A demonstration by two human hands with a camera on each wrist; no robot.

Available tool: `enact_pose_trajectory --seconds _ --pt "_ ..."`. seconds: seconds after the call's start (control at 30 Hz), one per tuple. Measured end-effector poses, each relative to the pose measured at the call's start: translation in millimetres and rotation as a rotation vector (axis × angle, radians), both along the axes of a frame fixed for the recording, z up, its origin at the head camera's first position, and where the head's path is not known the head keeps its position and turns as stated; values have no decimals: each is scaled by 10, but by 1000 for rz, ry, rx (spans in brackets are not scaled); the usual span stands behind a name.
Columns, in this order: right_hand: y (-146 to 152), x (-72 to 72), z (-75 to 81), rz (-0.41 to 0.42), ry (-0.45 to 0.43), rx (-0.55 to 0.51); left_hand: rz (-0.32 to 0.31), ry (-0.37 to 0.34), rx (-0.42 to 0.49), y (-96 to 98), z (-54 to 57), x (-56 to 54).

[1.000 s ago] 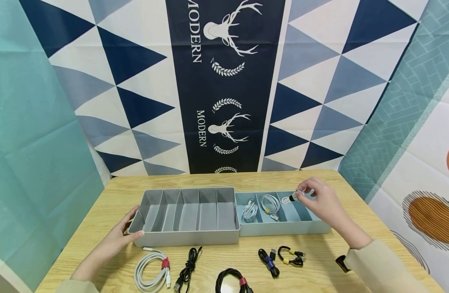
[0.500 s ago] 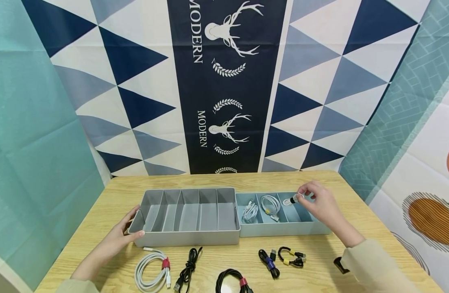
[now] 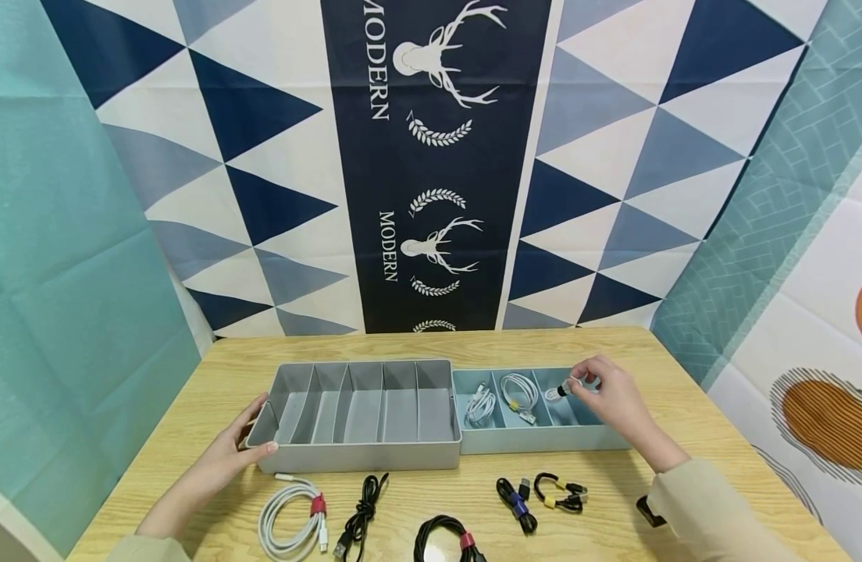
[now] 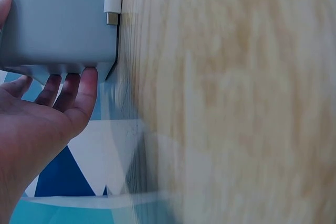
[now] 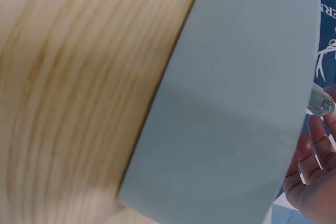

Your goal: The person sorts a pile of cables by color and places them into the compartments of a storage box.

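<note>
My right hand (image 3: 607, 393) pinches a small white cable (image 3: 556, 393) with a black tie, over the third compartment of the light blue organizer box (image 3: 543, 442). In the right wrist view a white connector end (image 5: 320, 102) of it shows at the fingertips, past the box wall. My left hand (image 3: 229, 451) grips the left end of the grey divided organizer box (image 3: 361, 457), thumb on its front and fingers against the end wall. From the left wrist view, those fingertips (image 4: 88, 77) press against the end wall. Two coiled white cables (image 3: 480, 406) lie in the blue box's first two compartments.
In front of the boxes lie a white coiled cable (image 3: 288, 521) with a red tie, a black cable (image 3: 361, 519), a black coil (image 3: 448, 538) with a red tie, a purple-tied black cable (image 3: 517, 506) and a short yellow-tied black cable (image 3: 559, 493). A patterned cloth (image 3: 431, 257) hangs behind.
The right hand has lowered slightly with the pinched white cable, bringing it deeper into the blue box's third compartment. The left hand and the grey box stay put.
</note>
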State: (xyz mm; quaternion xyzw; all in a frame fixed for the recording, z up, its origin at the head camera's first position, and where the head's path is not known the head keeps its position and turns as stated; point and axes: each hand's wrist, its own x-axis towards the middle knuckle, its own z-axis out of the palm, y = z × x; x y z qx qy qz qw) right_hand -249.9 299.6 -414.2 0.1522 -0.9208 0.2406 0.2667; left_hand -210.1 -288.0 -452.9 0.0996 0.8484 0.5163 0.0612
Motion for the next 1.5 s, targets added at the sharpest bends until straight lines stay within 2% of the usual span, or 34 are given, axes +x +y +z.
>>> enact_pose_trajectory --seconds 0.33,0.73,1.23,1.5 --pt "29 -58 -110 -14 -47 30 2 -14 -10 -13 26 5" --pt "65 -98 -161 -25 -82 51 1 -21 -13 -2 38 13" --pt "177 -97 -188 -54 -101 68 5 -8 -14 2 24 0" --pt "160 -80 -103 -38 -105 74 6 -21 -22 7 42 10"
